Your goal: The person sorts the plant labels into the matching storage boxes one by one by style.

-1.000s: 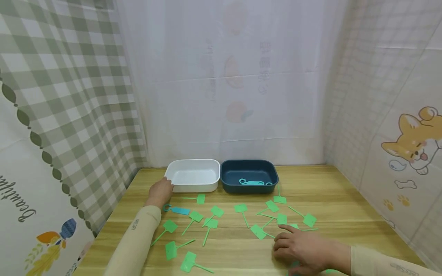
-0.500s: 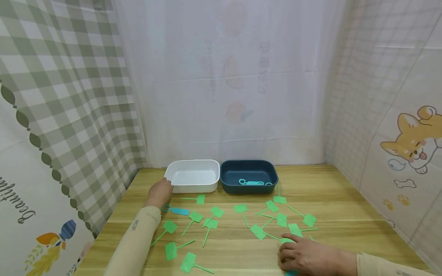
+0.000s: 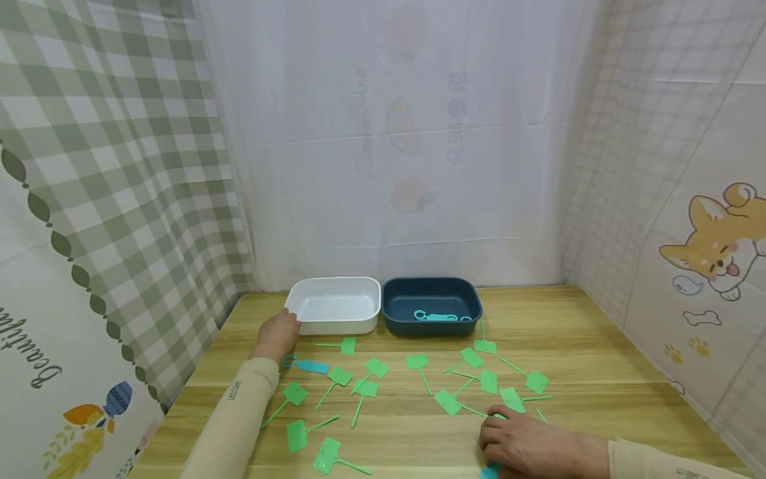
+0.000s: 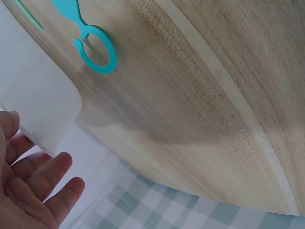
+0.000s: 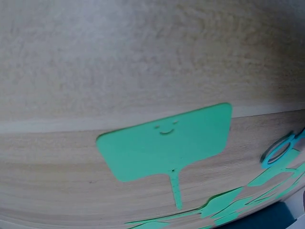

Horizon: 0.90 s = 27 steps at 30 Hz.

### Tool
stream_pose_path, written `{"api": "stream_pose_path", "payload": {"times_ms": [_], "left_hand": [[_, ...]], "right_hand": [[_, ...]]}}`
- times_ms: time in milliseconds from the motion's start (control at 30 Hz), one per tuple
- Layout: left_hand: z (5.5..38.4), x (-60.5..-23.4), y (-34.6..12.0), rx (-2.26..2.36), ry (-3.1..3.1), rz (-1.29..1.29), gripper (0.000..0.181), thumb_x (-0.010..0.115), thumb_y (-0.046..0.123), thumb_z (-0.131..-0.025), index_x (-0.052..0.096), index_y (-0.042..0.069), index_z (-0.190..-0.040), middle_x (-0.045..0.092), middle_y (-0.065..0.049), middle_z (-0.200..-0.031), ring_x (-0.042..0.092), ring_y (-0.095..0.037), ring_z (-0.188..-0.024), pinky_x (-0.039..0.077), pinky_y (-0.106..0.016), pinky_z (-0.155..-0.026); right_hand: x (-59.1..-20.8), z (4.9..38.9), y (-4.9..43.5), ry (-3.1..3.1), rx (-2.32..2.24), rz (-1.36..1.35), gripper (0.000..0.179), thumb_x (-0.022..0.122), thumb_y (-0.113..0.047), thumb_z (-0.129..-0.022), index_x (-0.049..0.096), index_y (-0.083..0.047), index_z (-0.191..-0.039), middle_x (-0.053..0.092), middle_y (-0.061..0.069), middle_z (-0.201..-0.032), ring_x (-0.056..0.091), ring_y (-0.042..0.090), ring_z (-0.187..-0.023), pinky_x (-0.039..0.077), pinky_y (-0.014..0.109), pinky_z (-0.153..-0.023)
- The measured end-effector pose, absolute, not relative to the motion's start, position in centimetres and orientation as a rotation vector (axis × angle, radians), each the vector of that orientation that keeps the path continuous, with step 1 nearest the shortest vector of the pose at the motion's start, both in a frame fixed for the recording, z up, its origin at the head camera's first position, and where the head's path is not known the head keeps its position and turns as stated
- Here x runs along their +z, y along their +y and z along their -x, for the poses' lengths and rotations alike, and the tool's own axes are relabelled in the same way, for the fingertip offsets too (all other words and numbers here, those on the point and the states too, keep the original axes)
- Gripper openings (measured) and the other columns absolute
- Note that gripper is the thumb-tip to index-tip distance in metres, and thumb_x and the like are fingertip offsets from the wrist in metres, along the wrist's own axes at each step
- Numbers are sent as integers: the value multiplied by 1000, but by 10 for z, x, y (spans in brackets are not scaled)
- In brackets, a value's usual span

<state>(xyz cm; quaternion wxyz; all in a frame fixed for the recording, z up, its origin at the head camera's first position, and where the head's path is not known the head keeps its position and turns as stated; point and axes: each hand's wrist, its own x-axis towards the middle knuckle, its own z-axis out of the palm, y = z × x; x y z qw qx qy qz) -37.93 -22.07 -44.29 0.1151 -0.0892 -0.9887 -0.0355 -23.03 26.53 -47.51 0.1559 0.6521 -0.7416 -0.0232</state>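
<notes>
My left hand [image 3: 278,332] rests at the left front corner of the white bin [image 3: 304,327]. In the left wrist view the thumb and fingers [image 4: 59,164] stand about its rim. Near that hand lies a blue tag [image 3: 311,366] with an open loop. My right hand [image 3: 538,442], fingers curled, is low over the table at the lower right. A blue tag [image 3: 489,472] juts out from under it; the hand hides most of it. The right wrist view shows a blue loop [image 5: 279,151] at the edge, but no fingers. Near it lies a green T-shaped tag [image 5: 167,143].
A dark blue bin [image 3: 431,328] stands against the white one, with blue tags [image 3: 435,317] inside. Several green tags [image 3: 447,402] are scattered over the wooden table [image 3: 407,439]. Curtains [image 3: 395,226] enclose the back and sides.
My right hand has shifted slightly, uncovering green tags at the right. The blue tag under it has moved a little left over the last half second. The left hand has stayed put.
</notes>
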Motion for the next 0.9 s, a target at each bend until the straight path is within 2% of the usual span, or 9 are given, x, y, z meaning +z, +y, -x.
{"api": "stream_pose_path", "payload": {"times_ms": [233, 400, 567, 900], "left_hand": [[381, -443, -220, -126, -2930, 245, 21, 60, 13, -99, 66, -3, -87, 59, -16, -88, 64, -32, -78, 56, -43, -69], [379, -442, -220, -118, -2913, 255, 21, 60, 13, -98, 66, -4, -86, 60, -17, -88, 64, -32, -77, 56, -44, -68], [379, -442, -221, -117, -2899, 278, 21, 61, 12, -98, 66, -4, -84, 60, -16, -86, 64, -32, -77, 56, -43, -68], [380, -444, -223, -103, -2877, 301, 22, 63, 12, -97, 66, -3, -82, 60, -15, -84, 63, -31, -74, 56, -42, -66]], "right_hand": [[-477, 232, 274, -2127, -51, -1810, 26, 68, -49, -90, 66, -28, -103, 55, -16, -102, 50, 2, -93, 36, 30, -87], [-475, 233, 278, -2160, -35, -1804, 20, 76, -41, -84, 66, -30, -97, 52, -16, -98, 47, 2, -89, 35, 27, -85], [-469, 231, 272, -2267, -30, -1795, 25, 81, -35, -77, 60, -30, -89, 48, -18, -96, 42, 0, -84, 34, 22, -80], [-465, 232, 267, -2428, -49, -1809, 23, 78, -40, -83, 59, -32, -92, 45, -22, -91, 38, -4, -80, 33, 18, -73]]}}
